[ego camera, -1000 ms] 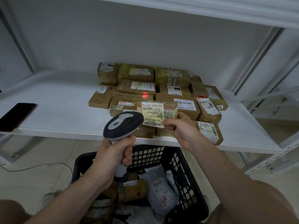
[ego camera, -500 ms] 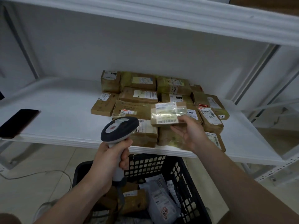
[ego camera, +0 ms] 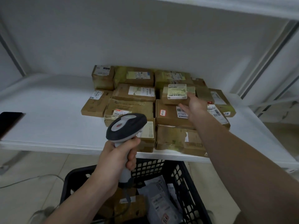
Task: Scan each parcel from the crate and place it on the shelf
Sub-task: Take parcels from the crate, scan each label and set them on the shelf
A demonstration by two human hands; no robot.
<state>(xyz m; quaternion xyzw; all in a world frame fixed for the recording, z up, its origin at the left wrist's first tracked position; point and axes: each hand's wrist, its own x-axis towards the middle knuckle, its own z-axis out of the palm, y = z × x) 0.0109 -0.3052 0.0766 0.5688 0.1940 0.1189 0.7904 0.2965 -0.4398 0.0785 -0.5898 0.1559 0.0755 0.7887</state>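
My right hand [ego camera: 195,106] reaches out over the white shelf [ego camera: 48,126] and holds a small brown parcel [ego camera: 177,94] with a white label by its near right corner. The parcel sits on top of the stacked brown parcels [ego camera: 134,92] toward the back. My left hand [ego camera: 117,159] grips the handle of a grey and black barcode scanner [ego camera: 126,126] in front of the shelf edge, above the black crate [ego camera: 186,183]. In the crate lie grey mailer bags [ego camera: 159,202] and a brown parcel [ego camera: 131,206].
A black phone [ego camera: 9,122] lies at the shelf's left edge. The left half of the shelf board is bare white. An upper shelf board [ego camera: 242,5] runs overhead. A cable [ego camera: 32,180] trails on the tiled floor left of the crate.
My right hand carried the small parcel away from the scanner, forward and right onto the stack at the back. The scanner's red light is gone; my left hand stayed put.
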